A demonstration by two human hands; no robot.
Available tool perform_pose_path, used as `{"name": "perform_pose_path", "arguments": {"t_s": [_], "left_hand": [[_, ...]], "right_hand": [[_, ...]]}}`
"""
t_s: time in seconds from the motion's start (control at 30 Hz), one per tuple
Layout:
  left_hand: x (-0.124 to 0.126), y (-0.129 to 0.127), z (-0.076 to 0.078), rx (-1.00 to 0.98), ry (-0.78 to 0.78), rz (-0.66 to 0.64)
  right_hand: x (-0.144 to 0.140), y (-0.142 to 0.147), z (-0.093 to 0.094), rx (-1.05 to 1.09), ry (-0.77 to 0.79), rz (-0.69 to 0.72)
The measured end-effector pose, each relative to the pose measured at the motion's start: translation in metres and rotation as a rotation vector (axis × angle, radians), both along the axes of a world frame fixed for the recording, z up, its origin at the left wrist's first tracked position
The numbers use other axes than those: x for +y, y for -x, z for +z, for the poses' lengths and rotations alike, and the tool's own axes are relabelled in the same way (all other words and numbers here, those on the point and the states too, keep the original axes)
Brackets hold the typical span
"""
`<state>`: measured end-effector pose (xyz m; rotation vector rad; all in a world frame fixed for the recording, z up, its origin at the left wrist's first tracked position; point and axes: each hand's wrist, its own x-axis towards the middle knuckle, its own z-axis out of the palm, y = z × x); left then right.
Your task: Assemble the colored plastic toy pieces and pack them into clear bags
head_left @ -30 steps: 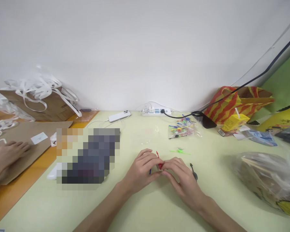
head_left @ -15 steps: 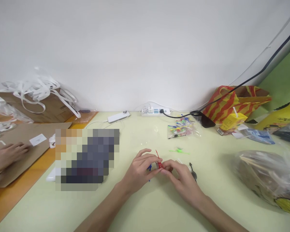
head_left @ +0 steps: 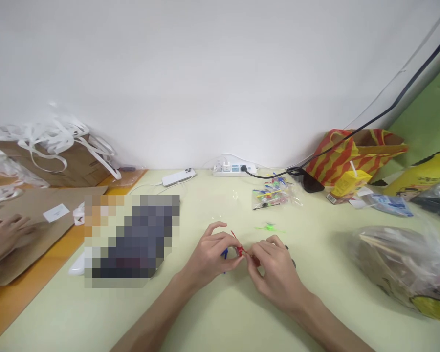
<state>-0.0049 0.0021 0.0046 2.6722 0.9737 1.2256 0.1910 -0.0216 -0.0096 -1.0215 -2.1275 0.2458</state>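
Red plastic piece (head_left: 240, 251), small, is held just above the pale green tabletop (head_left: 220, 318), about midway between the two hands. Thin red spike on it points away from the person and slants left; this is its long axis. Red runs rightward too, into the right fingertips; can't tell if that's the same part or a second one.

Left hand (head_left: 211, 254): thumb and forefinger pinched on the piece from the left, other fingers loosely curled. Right hand (head_left: 275, 271): thumb and fingertips together, pinching the red at the right end. Fingertips of both hands nearly meet.

Blue piece (head_left: 225, 254) sits under the left hand, partly hidden. Dark piece (head_left: 293, 264) just beyond the right hand's outer side, mostly covered. Green piece (head_left: 269, 228) lies farther out, long axis roughly left to right. Clear packet (head_left: 273, 198) of coloured parts behind it.

Edges: far edge meets the wall (head_left: 220, 73); left edge runs diagonally against an orange surface (head_left: 29, 293). Room: strip between left hand and pixelated block (head_left: 139, 239); wider stretch from right hand to the bulky plastic bag (head_left: 392, 274); more tabletop between the forearms.
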Motion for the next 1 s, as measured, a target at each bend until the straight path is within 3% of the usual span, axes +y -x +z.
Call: {"name": "perform_pose_path", "arguments": {"t_s": [0.47, 0.73, 1.0], "left_hand": [[-0.001, -0.006, -0.002, -0.016, -0.024, 0.000], [0.003, 0.011, 0.000, -0.055, -0.044, 0.052], [0.005, 0.012, -0.007, 0.189, 0.181, 0.038]], "right_hand": [[-0.010, 0.009, 0.004, -0.010, -0.002, -0.130], [0.023, -0.034, -0.002, -0.042, 0.008, -0.330], [0.005, -0.008, -0.004, -0.176, 0.056, -0.197]]}}
